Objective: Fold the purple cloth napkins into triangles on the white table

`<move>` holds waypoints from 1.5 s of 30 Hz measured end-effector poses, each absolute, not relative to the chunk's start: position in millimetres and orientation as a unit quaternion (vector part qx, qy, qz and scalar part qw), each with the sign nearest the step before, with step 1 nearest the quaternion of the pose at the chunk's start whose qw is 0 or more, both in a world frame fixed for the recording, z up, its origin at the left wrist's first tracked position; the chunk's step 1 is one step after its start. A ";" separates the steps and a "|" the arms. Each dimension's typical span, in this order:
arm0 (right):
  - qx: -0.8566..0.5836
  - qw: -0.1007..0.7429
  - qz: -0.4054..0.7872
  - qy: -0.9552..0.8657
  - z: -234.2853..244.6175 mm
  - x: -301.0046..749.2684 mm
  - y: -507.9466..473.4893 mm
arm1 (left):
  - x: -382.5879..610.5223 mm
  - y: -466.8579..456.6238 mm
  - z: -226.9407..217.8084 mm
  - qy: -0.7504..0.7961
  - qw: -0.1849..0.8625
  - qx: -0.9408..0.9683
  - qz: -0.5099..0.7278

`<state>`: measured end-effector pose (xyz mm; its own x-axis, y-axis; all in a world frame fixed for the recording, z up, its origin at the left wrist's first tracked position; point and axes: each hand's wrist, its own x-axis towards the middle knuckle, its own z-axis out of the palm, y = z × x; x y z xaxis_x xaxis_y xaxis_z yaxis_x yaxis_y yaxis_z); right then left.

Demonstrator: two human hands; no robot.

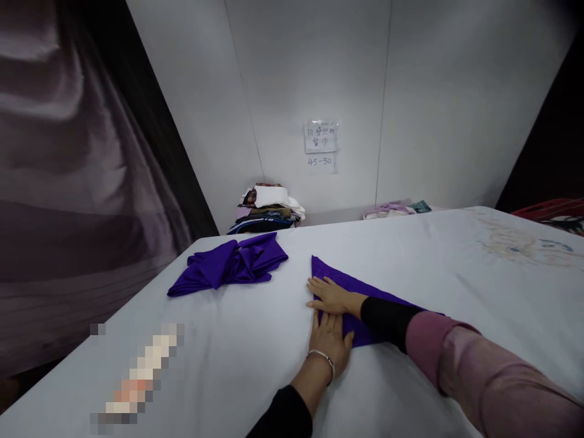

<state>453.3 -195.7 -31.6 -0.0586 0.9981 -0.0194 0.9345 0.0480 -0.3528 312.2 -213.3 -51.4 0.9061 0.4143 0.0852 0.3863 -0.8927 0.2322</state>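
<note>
A purple cloth napkin, folded to a roughly triangular shape, lies flat on the white-covered table. Both hands press on its left side. My left hand, with a silver bracelet at the wrist, lies palm down on the lower left edge, fingers stretched away from me. Just beyond it, my right hand rests flat across the napkin, fingers spread past the left edge. The right forearm covers part of the cloth. Farther left, a loose heap of the same purple cloth lies crumpled.
A pixelated, blurred long object lies at the front left. Behind the table are a stack of folded clothes and some pinkish cloth. A paper sign hangs on the grey wall. A shiny curtain hangs at left.
</note>
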 end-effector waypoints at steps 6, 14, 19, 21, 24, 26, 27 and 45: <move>-0.727 0.105 0.111 -0.670 -47.9 484.0 -146.0 | 311.9 -211.9 -50.6 0.217 0.141 0.965 0.032; -0.777 0.106 0.100 -0.613 -57.0 516.5 -96.6 | 313.9 -206.7 -56.3 0.216 0.172 0.961 0.018; -0.795 0.124 0.107 -0.583 -63.3 530.1 -75.2 | 313.1 -207.4 -53.5 0.215 0.185 0.959 0.000; -0.803 0.138 0.113 -0.569 -61.6 536.7 -69.1 | 312.7 -207.8 -52.5 0.213 0.194 0.958 -0.004; -0.811 0.164 0.132 -0.547 -49.7 550.8 -65.2 | 312.1 -207.7 -51.5 0.208 0.198 0.958 -0.005; -0.811 0.186 0.143 -0.537 -37.9 559.3 -70.4 | 311.9 -207.7 -51.4 0.207 0.194 0.959 0.000; -0.809 0.195 0.145 -0.535 -32.5 561.0 -76.5 | 311.9 -207.8 -51.5 0.209 0.192 0.959 0.002; -0.706 0.099 0.108 -0.693 -48.8 505.2 -130.4 | 312.2 -210.8 -51.8 0.216 0.156 0.964 0.018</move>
